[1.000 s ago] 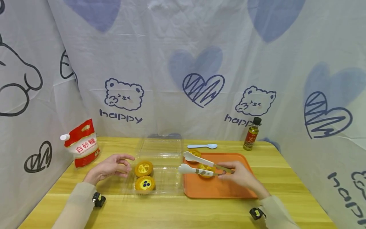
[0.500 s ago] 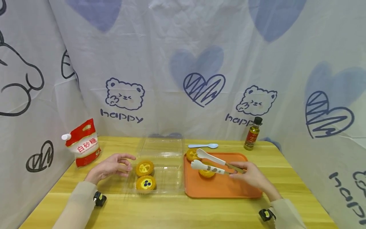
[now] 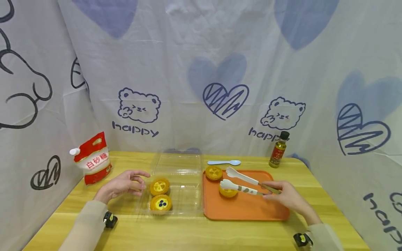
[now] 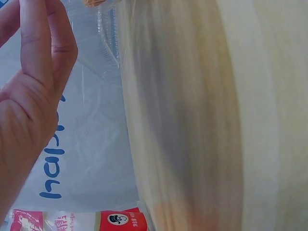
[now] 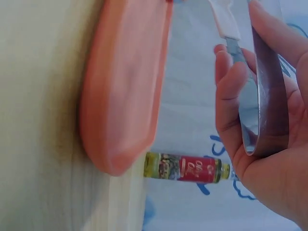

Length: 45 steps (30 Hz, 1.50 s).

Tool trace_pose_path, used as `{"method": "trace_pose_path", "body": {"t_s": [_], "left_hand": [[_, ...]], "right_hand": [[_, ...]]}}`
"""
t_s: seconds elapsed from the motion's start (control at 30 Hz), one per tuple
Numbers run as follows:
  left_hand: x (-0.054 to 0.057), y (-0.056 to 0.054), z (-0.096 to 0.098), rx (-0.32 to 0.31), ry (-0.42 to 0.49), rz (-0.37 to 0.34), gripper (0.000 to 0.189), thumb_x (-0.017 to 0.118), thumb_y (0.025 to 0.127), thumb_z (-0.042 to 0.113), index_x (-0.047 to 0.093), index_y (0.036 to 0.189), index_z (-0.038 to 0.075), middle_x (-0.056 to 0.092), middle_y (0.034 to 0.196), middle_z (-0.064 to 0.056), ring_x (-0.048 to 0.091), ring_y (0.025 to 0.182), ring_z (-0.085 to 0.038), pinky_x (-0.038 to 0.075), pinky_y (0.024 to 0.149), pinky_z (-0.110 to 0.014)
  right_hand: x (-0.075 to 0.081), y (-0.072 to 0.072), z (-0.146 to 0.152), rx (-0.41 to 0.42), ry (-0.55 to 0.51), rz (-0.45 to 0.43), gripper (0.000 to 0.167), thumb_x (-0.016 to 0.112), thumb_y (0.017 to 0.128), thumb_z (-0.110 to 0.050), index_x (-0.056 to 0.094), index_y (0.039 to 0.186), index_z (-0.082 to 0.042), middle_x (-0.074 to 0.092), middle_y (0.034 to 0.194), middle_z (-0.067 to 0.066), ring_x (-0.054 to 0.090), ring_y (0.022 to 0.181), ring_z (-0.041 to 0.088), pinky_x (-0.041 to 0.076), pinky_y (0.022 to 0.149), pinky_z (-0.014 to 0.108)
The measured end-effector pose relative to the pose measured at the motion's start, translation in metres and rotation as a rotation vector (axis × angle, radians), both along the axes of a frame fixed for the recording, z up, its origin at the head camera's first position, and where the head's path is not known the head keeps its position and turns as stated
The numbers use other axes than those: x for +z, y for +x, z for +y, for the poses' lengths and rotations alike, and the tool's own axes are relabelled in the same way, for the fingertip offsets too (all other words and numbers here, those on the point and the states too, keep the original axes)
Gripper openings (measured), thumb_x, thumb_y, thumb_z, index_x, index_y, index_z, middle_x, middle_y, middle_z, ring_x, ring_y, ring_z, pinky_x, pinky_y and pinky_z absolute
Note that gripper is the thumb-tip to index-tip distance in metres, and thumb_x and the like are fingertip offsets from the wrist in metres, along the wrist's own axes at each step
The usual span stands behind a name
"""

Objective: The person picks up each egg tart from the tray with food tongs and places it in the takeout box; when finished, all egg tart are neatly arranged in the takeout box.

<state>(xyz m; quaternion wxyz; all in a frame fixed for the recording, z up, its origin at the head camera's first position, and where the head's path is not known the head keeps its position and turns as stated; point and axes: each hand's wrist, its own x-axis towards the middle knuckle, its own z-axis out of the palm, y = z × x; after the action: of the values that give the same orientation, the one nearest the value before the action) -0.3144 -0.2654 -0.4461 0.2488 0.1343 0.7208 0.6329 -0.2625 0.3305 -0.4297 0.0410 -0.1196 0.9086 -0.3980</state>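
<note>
My right hand [image 3: 289, 197] grips a pair of tongs [image 3: 245, 177] with white paw-shaped tips. The tips stand apart with nothing between them, above the orange tray [image 3: 251, 207]. Under the lower tip is a partly covered egg tart [image 3: 228, 193]; another egg tart [image 3: 214, 173] lies at the tray's far left corner. To the left, a clear plastic box [image 3: 188, 198] has its lid folded back. Inside, on its left side, are a tart with a yellow patterned top [image 3: 159, 186] and a blueberry-topped tart [image 3: 161, 203]. My left hand [image 3: 125, 184], fingers loosely bent, hovers beside the box, holding nothing.
A red and white sugar pouch [image 3: 94, 161] with a white cap stands at the back left. Behind the tray lies a pale blue spoon [image 3: 223, 162]. An oil bottle [image 3: 277, 153] stands at the back right. Printed cloth [image 3: 179, 115] surrounds the wooden table [image 3: 188, 235].
My right hand has moved right with the tongs, their tips going from the box's right edge to over the tray. The left hand has stayed beside the box.
</note>
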Motion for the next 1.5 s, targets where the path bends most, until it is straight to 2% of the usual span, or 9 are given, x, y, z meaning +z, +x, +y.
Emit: {"method": "trace_pose_path", "body": {"t_s": [0.17,0.4,0.73,0.9,1.03,1.13,1.23,1.37,1.5], "left_hand": [[0.001,0.002,0.001,-0.007,0.007,-0.001,0.062,0.066,0.089,0.001,0.034,0.14,-0.011,0.058,0.098,-0.009,0.066,0.087,-0.021,0.061,0.08,-0.038],[0.001,0.001,0.001,-0.004,-0.007,-0.006,0.063,0.067,0.089,0.001,0.033,0.141,-0.011,0.058,0.098,-0.009,0.065,0.087,-0.022,0.061,0.081,-0.038],[-0.001,0.0,0.0,-0.005,-0.006,-0.003,0.063,0.067,0.09,0.002,0.033,0.141,-0.011,0.058,0.098,-0.009,0.065,0.087,-0.021,0.061,0.081,-0.039],[0.001,0.002,0.0,-0.007,0.0,-0.004,0.061,0.066,0.09,0.002,0.034,0.14,-0.01,0.058,0.098,-0.009,0.065,0.087,-0.021,0.061,0.081,-0.038],[0.002,0.003,0.001,-0.005,-0.005,-0.007,0.061,0.066,0.09,0.002,0.034,0.141,-0.01,0.058,0.098,-0.009,0.065,0.087,-0.021,0.061,0.081,-0.038],[0.003,0.003,0.001,-0.003,-0.007,-0.009,0.063,0.067,0.089,0.002,0.033,0.141,-0.011,0.058,0.098,-0.009,0.065,0.086,-0.02,0.061,0.08,-0.037],[0.003,0.003,0.002,-0.002,-0.005,-0.011,0.063,0.067,0.089,0.002,0.033,0.141,-0.011,0.058,0.098,-0.009,0.064,0.085,-0.02,0.061,0.08,-0.037],[0.003,0.004,0.002,-0.002,-0.003,-0.011,0.062,0.066,0.09,0.001,0.033,0.141,-0.012,0.058,0.097,-0.01,0.065,0.085,-0.021,0.061,0.08,-0.037],[0.003,0.004,0.002,0.0,-0.002,-0.007,0.062,0.066,0.09,0.002,0.033,0.141,-0.011,0.057,0.098,-0.01,0.064,0.086,-0.021,0.061,0.08,-0.037]], "right_hand": [[0.003,0.001,0.01,0.018,-0.036,-0.055,0.06,0.076,0.085,-0.034,0.058,0.135,-0.006,0.056,0.139,0.019,0.048,0.13,0.04,0.053,0.096,0.041],[0.003,0.001,0.016,0.035,-0.027,-0.095,0.062,0.077,0.084,-0.034,0.058,0.134,-0.003,0.058,0.136,0.019,0.048,0.13,0.042,0.049,0.101,0.051],[-0.004,-0.008,0.017,0.072,0.016,-0.112,0.059,0.078,0.083,-0.026,0.059,0.131,0.003,0.061,0.131,0.022,0.06,0.118,0.035,0.054,0.095,0.046],[-0.002,-0.009,0.016,0.095,0.032,-0.096,0.058,0.079,0.082,-0.027,0.062,0.129,0.002,0.064,0.128,0.019,0.061,0.115,0.034,0.056,0.091,0.038],[-0.001,-0.008,0.014,0.096,0.047,-0.077,0.056,0.081,0.079,-0.027,0.065,0.127,-0.002,0.068,0.119,0.017,0.06,0.091,0.022,0.052,0.072,0.024],[0.0,-0.008,0.013,0.091,0.066,-0.062,0.053,0.081,0.079,-0.026,0.066,0.126,-0.005,0.069,0.104,0.012,0.05,0.077,0.014,0.044,0.06,0.022],[0.0,-0.008,0.012,0.095,0.088,-0.033,0.05,0.08,0.08,-0.024,0.067,0.125,-0.008,0.068,0.099,0.009,0.048,0.074,0.012,0.043,0.058,0.022],[0.0,-0.008,0.01,0.085,0.1,-0.011,0.047,0.08,0.08,-0.02,0.068,0.124,-0.01,0.07,0.108,0.01,0.05,0.078,0.012,0.045,0.062,0.022],[-0.001,-0.006,0.007,0.07,0.098,-0.013,0.045,0.079,0.08,-0.02,0.069,0.124,-0.011,0.069,0.107,0.01,0.052,0.08,0.013,0.048,0.064,0.022]]}}
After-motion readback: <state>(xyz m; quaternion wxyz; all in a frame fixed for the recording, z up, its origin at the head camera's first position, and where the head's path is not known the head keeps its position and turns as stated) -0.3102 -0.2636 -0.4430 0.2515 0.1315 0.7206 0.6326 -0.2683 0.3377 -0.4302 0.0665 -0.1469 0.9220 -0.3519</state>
